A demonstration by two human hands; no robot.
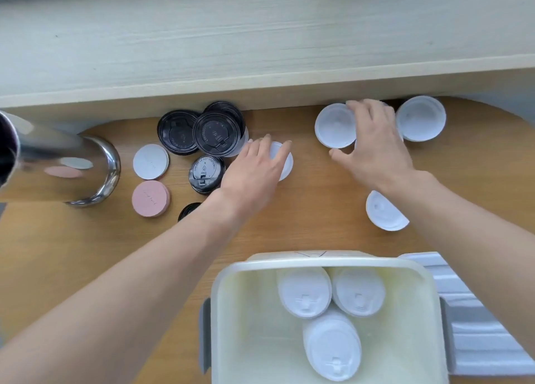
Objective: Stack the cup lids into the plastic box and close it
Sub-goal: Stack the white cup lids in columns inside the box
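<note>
Left hand lay flat, fingers straight, over a white lid on the table. Black lids sat just beside its fingers. Right hand was spread between two white lids; what lay under it was hidden. Plastic box stood open, nearer the person than both hands, three white stacks inside.

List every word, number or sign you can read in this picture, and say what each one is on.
"HOT CONTENTS": part of the raised ring text on the small black lid; the rest of that ring is blurred.
Ring text and marks on the large black lid: too blurred to read.
Faint printing on the pink disc and the white disc: too small to read.
White lids in the plastic box: no text, only moulded sip tabs.
</note>
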